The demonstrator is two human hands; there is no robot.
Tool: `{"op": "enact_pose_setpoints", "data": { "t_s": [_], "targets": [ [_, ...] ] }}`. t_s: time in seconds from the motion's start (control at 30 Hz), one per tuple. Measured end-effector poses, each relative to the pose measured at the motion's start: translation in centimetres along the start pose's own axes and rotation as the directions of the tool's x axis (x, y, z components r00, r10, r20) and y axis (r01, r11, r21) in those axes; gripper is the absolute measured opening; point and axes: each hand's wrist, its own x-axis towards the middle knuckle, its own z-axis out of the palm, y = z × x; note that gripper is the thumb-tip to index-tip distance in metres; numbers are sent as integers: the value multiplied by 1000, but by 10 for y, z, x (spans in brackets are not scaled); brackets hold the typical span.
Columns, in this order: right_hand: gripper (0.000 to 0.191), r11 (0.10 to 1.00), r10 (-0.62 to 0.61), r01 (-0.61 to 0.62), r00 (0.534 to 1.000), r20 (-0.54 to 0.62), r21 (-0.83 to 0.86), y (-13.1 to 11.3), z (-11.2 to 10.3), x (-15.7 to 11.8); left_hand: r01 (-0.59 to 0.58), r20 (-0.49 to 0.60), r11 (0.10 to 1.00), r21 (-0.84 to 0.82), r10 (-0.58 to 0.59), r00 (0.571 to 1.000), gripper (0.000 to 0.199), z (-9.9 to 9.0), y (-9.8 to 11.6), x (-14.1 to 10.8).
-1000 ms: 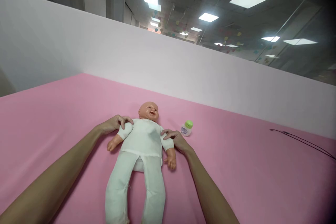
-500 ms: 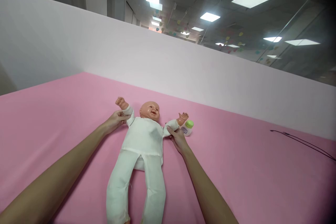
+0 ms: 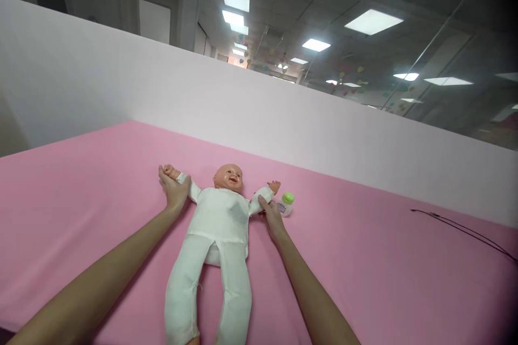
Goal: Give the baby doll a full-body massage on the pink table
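Observation:
A baby doll (image 3: 218, 221) in a white suit lies on its back on the pink surface (image 3: 364, 259), head away from me. Both of its arms are spread outward and up. My left hand (image 3: 173, 190) grips the doll's arm on the left side, near the wrist. My right hand (image 3: 270, 216) holds the sleeve of the doll's other arm. A small white bottle with a green cap (image 3: 285, 204) lies just right of that arm, close to my right hand.
A white partition wall (image 3: 283, 118) runs along the far edge of the pink surface. A thin black cable (image 3: 457, 225) lies on the surface at the far right. Ceiling lights and a glass wall show above.
The doll's arms went from lying at its sides to being raised and spread outward. My hands moved out with them, the left one furthest, and the view tilted slightly.

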Motion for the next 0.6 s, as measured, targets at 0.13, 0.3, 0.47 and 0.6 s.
{"op": "enact_pose_setpoints", "data": {
  "t_s": [0.13, 0.3, 0.47, 0.6],
  "targets": [
    [51, 996, -71, 63, 990, -126, -64, -28, -4, -7, -15, -153, 997, 77, 26, 988, 84, -8, -1, 8],
    [44, 998, -56, 43, 943, -327, -47, -42, -29, -34, 17, -194, 957, 289, 41, 980, 53, -13, -9, 18],
    [44, 997, 75, -78, 942, -326, 4, -23, -62, -61, -126, -169, 873, 470, 229, 959, 37, -13, -14, 15],
    [49, 974, 208, -228, 920, -332, -20, -11, -80, -69, -258, -125, 836, 484, 358, 925, 40, -11, -16, 12]
  ]
}}
